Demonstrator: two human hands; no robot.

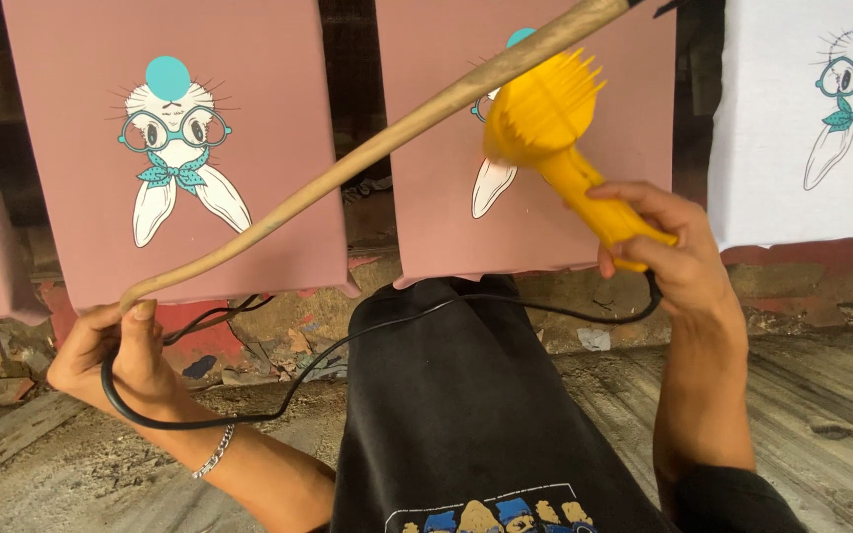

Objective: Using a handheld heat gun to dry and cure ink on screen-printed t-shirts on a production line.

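My left hand [116,360], at eight o'clock in the view, is raised with the palm turned toward me, fingers curled into a closed grip and the thumb pressed upright along the top. A silver chain bracelet circles that wrist, and the bare forearm slants down toward five o'clock. My right hand [668,247], at three o'clock, is lifted higher, fingers wrapped in a tight grip, its forearm rising almost straight up from a dark sleeve.
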